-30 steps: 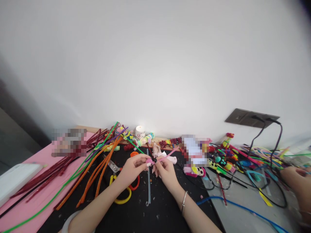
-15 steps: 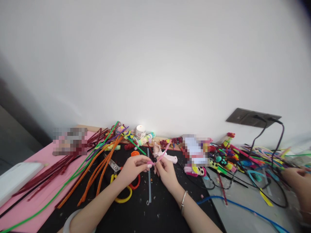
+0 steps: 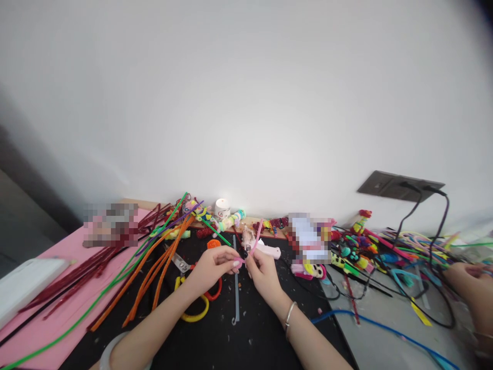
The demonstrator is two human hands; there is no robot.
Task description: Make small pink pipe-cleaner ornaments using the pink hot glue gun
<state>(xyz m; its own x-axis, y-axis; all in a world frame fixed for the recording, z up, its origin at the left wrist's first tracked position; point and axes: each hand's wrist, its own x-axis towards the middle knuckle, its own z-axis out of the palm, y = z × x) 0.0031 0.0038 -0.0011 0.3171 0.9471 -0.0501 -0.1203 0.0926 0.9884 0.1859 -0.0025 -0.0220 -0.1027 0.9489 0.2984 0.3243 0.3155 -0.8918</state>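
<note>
A pink pipe cleaner (image 3: pixel 256 236) runs between my two hands over the black mat, its free end pointing up. The fingers of my left hand (image 3: pixel 216 263) pinch one part of it, which looks curled at the fingertips. My right hand (image 3: pixel 264 272) pinches it a little further along. Just beyond my hands lies a white glue gun (image 3: pixel 272 250), its nozzle end partly hidden. A clear glue stick (image 3: pixel 236 298) rests on the mat below my hands. Scissors with yellow handles (image 3: pixel 196 313) lie left of it, partly covered by my left forearm.
Orange pipe cleaners (image 3: pixel 157 275) and dark red ones spread across the pink sheet (image 3: pixel 61 329) at left. A white cup (image 3: pixel 222 208) stands by the wall. Finished figures and black cables lie right. Another person's hand (image 3: pixel 468 282) is at the far right, below the wall socket (image 3: pixel 400 186).
The pink pipe cleaner's free end has swung left and stands more upright. Its part at my left fingertips looks more curled. Both hands have hardly moved.
</note>
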